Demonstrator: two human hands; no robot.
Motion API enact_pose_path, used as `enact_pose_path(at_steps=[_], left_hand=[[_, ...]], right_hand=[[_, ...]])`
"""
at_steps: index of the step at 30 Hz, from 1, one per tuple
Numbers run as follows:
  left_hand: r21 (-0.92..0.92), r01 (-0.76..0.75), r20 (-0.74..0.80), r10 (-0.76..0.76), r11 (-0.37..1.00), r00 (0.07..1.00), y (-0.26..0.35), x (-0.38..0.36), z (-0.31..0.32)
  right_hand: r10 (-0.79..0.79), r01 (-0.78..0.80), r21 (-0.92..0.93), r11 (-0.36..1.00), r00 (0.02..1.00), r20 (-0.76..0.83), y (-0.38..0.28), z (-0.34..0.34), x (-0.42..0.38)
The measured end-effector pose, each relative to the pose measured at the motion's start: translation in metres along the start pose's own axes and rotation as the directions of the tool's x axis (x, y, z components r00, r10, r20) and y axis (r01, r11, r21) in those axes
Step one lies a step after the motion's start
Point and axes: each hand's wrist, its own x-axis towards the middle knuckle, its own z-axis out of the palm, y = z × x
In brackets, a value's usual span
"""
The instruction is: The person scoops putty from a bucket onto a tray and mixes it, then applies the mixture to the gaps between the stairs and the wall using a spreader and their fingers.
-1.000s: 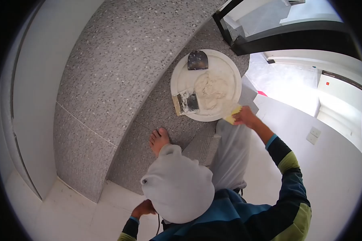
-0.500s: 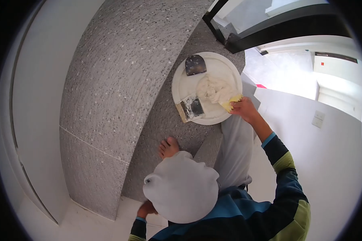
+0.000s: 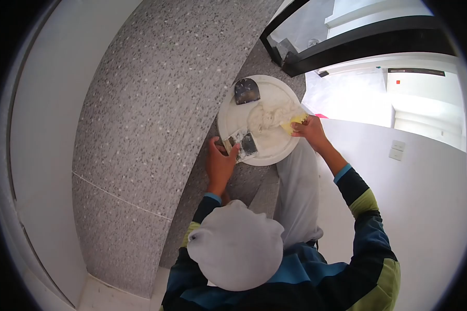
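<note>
A round white tray bears a heap of cream-coloured paste. My right hand grips a yellow scraper at the tray's right side, its edge against the paste. At the lower left rim lies a square, paste-smeared tool with a dark patch. My left hand is at that tool's left edge, thumb on it and fingers partly hidden beside the rim. A dark, rounded piece rests on the tray's upper left.
A speckled grey slab runs along the left. My knee in light grey cloth is at the bottom centre. A black frame crosses the upper right, and a white wall with a switch plate stands at the right.
My left hand has come up from beside the knee to the square tool at the tray. My right hand, still with the yellow scraper, has shifted slightly left and up in view.
</note>
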Motion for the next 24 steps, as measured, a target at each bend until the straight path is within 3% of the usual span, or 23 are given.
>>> enact_pose_path(at_steps=[1,2,3,5,6,7,9,13,14,16,17,19,21,23,24], left_hand=[[0.028,0.041,0.011,-0.042,0.999,0.999,0.001,0.004,0.000],[0.056,0.084,0.021,-0.085,0.995,0.996,0.002,0.007,-0.001],[0.052,0.084,0.022,-0.085,0.995,0.996,-0.002,0.011,0.001],[0.080,-0.018,-0.017,0.020,0.997,1.000,-0.014,0.015,0.006],[0.079,-0.013,-0.014,0.014,0.997,1.000,-0.015,0.015,0.007],[0.075,-0.029,-0.019,0.030,0.997,0.999,-0.015,0.015,0.007],[0.073,-0.052,-0.022,0.054,0.996,0.998,-0.015,0.015,0.005],[0.074,-0.030,-0.014,0.031,0.997,0.999,-0.010,0.016,0.007],[0.076,-0.008,-0.002,0.008,0.997,1.000,-0.014,0.016,0.007],[0.057,-0.008,-0.018,0.009,0.998,1.000,-0.010,0.015,0.003],[0.041,-0.015,-0.029,0.016,0.999,0.999,-0.009,0.013,0.002],[0.029,-0.015,-0.024,0.016,0.999,1.000,-0.008,0.013,0.002],[0.011,-0.006,-0.025,0.007,1.000,1.000,-0.012,0.011,0.003],[0.001,-0.049,-0.036,0.049,0.999,0.998,-0.017,0.015,0.007],[-0.007,-0.053,-0.041,0.053,0.999,0.998,-0.016,0.016,0.007]], right_hand=[[-0.238,0.219,-0.326,0.919,0.971,-0.018,0.007,-0.001,0.001],[-0.455,0.384,-0.613,0.691,0.889,0.045,0.012,-0.003,0.002],[-0.455,0.383,-0.615,0.689,0.889,0.045,0.011,0.003,-0.003],[-0.679,0.466,-0.884,0.039,0.661,0.319,0.007,0.021,-0.014],[-0.673,0.504,-0.841,-0.196,0.555,0.489,0.024,0.016,-0.006],[-0.669,0.504,-0.842,-0.193,0.560,0.489,0.032,0.015,-0.006],[-0.342,0.429,-0.762,-0.486,0.709,0.617,0.041,0.017,-0.010],[-0.185,0.476,-0.700,-0.531,0.742,0.645,0.006,0.006,-0.016],[-0.186,0.474,-0.699,-0.535,0.741,0.645,-0.003,0.007,-0.015],[-0.423,0.409,-0.792,-0.454,0.683,0.595,-0.014,0.017,-0.010],[-0.417,0.416,-0.787,-0.455,0.681,0.602,-0.004,0.017,-0.007],[-0.322,0.436,-0.680,-0.589,0.645,0.693,0.015,0.022,-0.003],[-0.311,0.439,-0.715,-0.543,0.686,0.658,0.009,0.015,-0.009],[-0.323,0.449,-0.858,-0.251,0.796,0.511,-0.015,0.007,-0.017],[-0.373,0.428,-0.886,-0.179,0.804,0.464,-0.007,-0.005,-0.010]])
